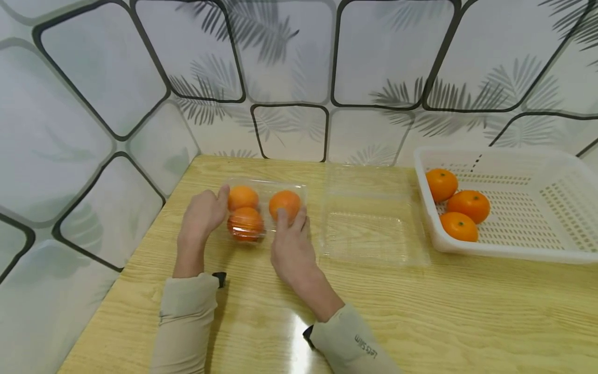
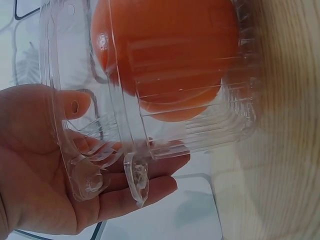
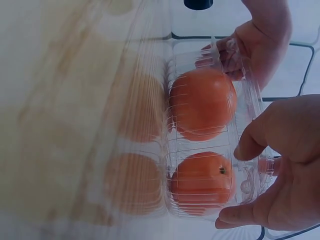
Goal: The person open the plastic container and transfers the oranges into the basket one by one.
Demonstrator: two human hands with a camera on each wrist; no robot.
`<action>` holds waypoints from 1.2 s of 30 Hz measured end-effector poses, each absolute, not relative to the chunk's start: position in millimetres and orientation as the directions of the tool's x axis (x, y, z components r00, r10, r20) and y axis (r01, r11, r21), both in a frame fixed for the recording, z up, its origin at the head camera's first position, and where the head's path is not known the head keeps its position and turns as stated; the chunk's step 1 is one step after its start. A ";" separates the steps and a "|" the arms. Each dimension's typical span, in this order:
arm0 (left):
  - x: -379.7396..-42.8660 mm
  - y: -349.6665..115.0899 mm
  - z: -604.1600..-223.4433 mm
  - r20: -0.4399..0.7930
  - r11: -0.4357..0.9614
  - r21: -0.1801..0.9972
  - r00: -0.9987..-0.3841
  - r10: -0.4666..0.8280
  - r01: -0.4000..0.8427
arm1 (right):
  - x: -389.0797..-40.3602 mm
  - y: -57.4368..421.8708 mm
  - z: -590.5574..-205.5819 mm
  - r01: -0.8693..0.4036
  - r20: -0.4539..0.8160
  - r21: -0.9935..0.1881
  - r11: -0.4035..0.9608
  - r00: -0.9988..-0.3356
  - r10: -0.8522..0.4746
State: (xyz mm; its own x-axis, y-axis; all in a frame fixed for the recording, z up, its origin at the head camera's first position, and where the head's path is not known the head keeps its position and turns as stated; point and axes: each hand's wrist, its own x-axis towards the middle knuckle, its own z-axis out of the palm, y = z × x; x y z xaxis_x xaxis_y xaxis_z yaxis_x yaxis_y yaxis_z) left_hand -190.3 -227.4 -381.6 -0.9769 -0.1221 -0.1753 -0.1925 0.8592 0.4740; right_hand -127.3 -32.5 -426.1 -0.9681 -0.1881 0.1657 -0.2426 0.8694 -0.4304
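A clear plastic clamshell container (image 1: 267, 183) stands on the table with three oranges inside, two at its left and one (image 1: 286, 201) at its right. My left hand (image 1: 202, 214) grips the container's left end; in the left wrist view the thumb lies at the rim and the fingers (image 2: 145, 197) run along the outside near the plastic tabs. With thumb and fingers, my right hand (image 1: 294, 254) holds the right end. Its thumb (image 3: 250, 142) touches the upper rim in the right wrist view, beside the orange (image 3: 205, 182) with a green stem spot.
Just right of the hands lies another clear plastic container (image 1: 374, 223), opened flat. Farther right stands a white perforated basket (image 1: 523, 252) with three oranges (image 1: 468, 206) at its left end. A patterned wall (image 1: 294, 132) borders the wooden table (image 1: 444, 311) behind and at left.
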 end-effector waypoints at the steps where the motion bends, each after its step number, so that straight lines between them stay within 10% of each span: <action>1: -190.3 -226.7 -381.1 -0.181 0.858 0.474 -0.976 -0.123 -0.196 | -127.5 -32.7 -426.2 -0.239 0.172 -0.428 0.872 -0.968 -0.181; 24: -186.2 -204.3 -383.7 -0.150 0.899 0.409 -0.983 -0.106 -0.159 | -132.1 -27.9 -432.8 -0.172 0.324 -0.295 0.940 -0.943 -0.071; 36: -186.1 -218.8 -379.9 -0.163 0.880 0.455 -0.984 -0.070 -0.138 | -131.7 -15.2 -412.9 -0.171 0.115 -0.412 0.895 -0.984 -0.136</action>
